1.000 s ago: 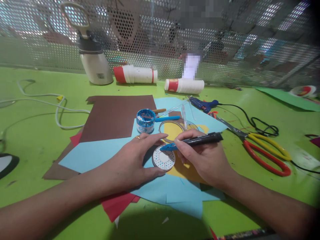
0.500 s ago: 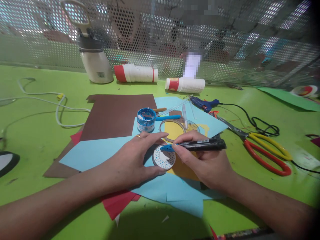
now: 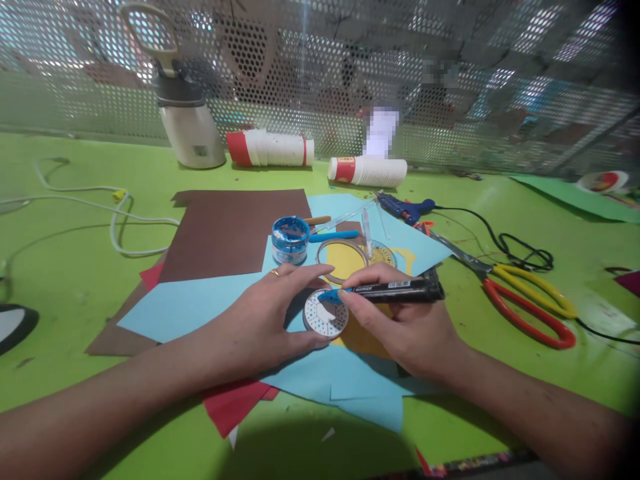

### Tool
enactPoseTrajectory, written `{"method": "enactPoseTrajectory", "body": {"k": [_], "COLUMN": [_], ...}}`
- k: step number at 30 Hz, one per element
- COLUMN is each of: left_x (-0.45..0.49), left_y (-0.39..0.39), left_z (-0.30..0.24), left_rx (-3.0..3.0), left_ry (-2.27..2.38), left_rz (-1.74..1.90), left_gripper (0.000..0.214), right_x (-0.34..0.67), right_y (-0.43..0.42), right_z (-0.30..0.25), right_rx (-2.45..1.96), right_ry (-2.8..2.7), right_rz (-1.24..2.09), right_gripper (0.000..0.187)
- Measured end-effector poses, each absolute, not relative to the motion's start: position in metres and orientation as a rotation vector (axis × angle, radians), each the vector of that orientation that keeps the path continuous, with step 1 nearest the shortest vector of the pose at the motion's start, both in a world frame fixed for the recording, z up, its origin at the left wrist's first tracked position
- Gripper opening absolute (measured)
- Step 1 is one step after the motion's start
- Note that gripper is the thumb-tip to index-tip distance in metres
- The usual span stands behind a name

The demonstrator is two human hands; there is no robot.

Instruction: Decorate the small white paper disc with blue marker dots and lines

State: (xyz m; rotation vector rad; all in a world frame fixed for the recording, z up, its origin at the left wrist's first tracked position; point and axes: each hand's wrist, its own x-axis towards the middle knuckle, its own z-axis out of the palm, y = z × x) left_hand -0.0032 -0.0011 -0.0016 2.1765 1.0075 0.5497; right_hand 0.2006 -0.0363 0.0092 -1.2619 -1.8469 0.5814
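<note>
Black marker pen point(image 3: 393, 291) gripped in fingers of right hand point(image 3: 407, 327). Round white disc point(image 3: 325, 317) inside wide-curved fingers of left hand point(image 3: 273, 312), thumb point(image 3: 311, 342) at near edge; can't tell if clamped. Blue tip point(image 3: 327, 296) over far part: steady disc, dab lightly, space blue dots point(image 3: 313, 314).

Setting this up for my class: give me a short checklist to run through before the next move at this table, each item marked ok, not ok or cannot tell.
1. Patterned disc face up, with the left hand curved around it: ok.
2. Black marker held in the right hand, its blue end over the disc: ok.
3. Blue end actually touching the disc: cannot tell.
4. Blue-smeared jar closed: not ok; it stands upright but open.
5. Scissors apart from both hands: ok; they lie to the right.
6. Glue gun cold: cannot tell from a picture.
</note>
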Motion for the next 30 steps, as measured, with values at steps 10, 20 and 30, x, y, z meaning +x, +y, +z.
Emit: {"method": "enactPoseTrajectory", "body": {"k": [10, 20, 30], "left_x": [-0.0031, -0.0039, -0.0031], "left_y": [-0.0006, -0.001, -0.0013], "left_z": [-0.0019, -0.0023, -0.0013], "left_rx": [2.183, 2.179, 2.181], "left_ry": [1.002, 1.009, 1.009], "left_rz": [0.552, 0.539, 0.537], "left_gripper": [0.071, 0.073, 0.072], "right_x": [0.1987, 0.2037, 0.2004], "right_y": [-0.0372, -0.0397, -0.0358], "right_z": [0.0068, 0.0139, 0.0097], "right_rx": [-1.245, -1.246, -1.245], "right_ry": [-1.771, -1.569, -1.638], "right_rz": [0.639, 0.583, 0.636], "right_gripper": [0.006, 0.01, 0.01]}}
